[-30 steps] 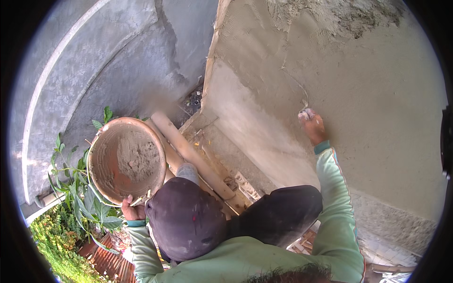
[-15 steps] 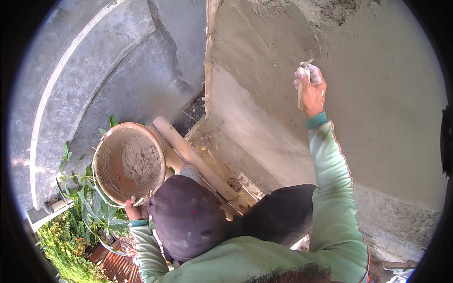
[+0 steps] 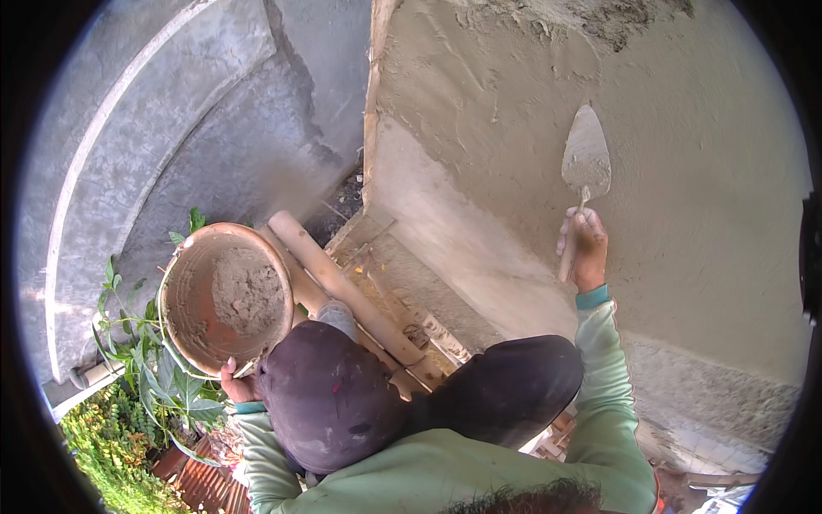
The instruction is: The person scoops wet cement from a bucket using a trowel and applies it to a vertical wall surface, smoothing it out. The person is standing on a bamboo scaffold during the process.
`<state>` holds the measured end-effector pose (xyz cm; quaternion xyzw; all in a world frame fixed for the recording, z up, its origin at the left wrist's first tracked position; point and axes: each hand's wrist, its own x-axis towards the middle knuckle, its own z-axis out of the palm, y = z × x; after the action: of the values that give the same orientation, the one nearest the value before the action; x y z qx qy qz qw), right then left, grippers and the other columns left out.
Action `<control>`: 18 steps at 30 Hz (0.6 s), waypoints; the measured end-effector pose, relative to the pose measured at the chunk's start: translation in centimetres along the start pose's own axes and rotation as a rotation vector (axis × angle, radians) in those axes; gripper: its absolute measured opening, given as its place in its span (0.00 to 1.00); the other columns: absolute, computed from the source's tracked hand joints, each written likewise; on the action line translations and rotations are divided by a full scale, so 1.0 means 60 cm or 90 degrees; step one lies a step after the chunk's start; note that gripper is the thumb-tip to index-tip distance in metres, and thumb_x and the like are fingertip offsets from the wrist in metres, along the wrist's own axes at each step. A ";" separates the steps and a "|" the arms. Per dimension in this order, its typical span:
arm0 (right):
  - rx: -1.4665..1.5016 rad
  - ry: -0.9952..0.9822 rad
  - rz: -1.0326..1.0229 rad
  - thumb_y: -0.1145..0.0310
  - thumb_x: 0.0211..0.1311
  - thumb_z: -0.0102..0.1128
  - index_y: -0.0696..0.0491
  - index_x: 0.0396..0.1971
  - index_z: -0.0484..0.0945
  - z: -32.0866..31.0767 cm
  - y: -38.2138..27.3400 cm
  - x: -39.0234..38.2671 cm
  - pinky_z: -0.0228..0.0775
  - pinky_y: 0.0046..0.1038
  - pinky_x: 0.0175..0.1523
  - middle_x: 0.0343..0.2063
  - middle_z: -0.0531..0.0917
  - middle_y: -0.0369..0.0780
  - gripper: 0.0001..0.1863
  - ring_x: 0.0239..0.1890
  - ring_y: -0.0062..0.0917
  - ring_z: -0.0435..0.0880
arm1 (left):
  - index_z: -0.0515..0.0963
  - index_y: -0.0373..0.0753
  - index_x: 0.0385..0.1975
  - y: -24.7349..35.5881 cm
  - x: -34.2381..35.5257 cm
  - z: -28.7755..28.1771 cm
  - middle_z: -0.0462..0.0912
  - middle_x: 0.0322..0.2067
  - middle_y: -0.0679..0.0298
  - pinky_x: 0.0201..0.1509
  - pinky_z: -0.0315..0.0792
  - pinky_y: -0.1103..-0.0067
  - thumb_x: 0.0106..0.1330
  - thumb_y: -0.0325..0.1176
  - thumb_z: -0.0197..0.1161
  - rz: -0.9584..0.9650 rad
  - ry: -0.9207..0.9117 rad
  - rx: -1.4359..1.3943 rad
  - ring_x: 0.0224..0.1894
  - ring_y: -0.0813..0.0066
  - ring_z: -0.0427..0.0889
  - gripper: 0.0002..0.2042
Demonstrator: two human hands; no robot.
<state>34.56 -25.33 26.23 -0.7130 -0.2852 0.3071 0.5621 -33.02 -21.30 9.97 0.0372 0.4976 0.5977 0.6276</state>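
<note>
My right hand (image 3: 586,247) is closed round the handle of a pointed trowel (image 3: 587,154). Its blade, smeared with grey mortar, points away from me in front of the plastered wall (image 3: 685,197). On the left, my left hand (image 3: 237,383) grips the near rim of a round orange-brown bucket (image 3: 178,291). Inside it lies a heap of wet mortar (image 3: 248,289), with more smeared round the walls. The bucket is tilted so that its mouth faces up, close to my left knee.
Bamboo poles (image 3: 342,287) run slantwise under my legs. A wooden strip (image 3: 371,111) edges the plastered wall. Beyond the bucket is a grey concrete surface (image 3: 197,128) with raised curved bands. Green leaves (image 3: 171,377) and a rusty corrugated sheet (image 3: 201,467) are below left.
My right hand has drawn the trowel back toward me and slightly right, and its blade now shows in full. The bucket and my left hand have shifted slightly left.
</note>
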 end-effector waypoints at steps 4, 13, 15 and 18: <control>-0.106 -0.057 -0.017 0.58 0.74 0.53 0.53 0.45 0.77 0.046 -0.018 0.004 0.71 0.21 0.28 0.25 0.77 0.33 0.14 0.23 0.17 0.76 | 0.62 0.36 0.68 0.013 0.001 -0.001 0.75 0.60 0.51 0.60 0.77 0.52 0.58 0.32 0.62 -0.027 -0.008 0.069 0.56 0.50 0.79 0.34; -0.141 -0.090 0.098 0.57 0.73 0.53 0.52 0.38 0.77 0.130 0.035 0.155 0.69 0.25 0.26 0.24 0.77 0.34 0.13 0.21 0.19 0.75 | 0.71 0.33 0.59 0.019 -0.031 0.047 0.79 0.54 0.57 0.64 0.71 0.64 0.60 0.33 0.64 -0.001 -0.067 0.096 0.53 0.61 0.79 0.26; -0.185 -0.094 0.118 0.56 0.72 0.55 0.52 0.39 0.78 0.121 0.063 0.160 0.70 0.26 0.27 0.24 0.78 0.34 0.14 0.22 0.20 0.76 | 0.68 0.34 0.61 0.020 -0.030 0.041 0.78 0.55 0.56 0.63 0.72 0.60 0.60 0.33 0.63 0.006 -0.056 0.083 0.55 0.58 0.78 0.28; -0.266 -0.091 0.164 0.55 0.69 0.58 0.53 0.41 0.79 0.113 0.098 0.160 0.71 0.28 0.28 0.25 0.80 0.35 0.15 0.22 0.21 0.77 | 0.62 0.38 0.67 0.020 -0.022 0.015 0.74 0.60 0.53 0.58 0.76 0.49 0.61 0.32 0.61 0.001 -0.036 0.048 0.58 0.49 0.78 0.31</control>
<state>36.00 -15.10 18.15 -0.8208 -0.2881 0.3599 0.3373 -32.99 -21.51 11.95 0.0780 0.5016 0.5778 0.6392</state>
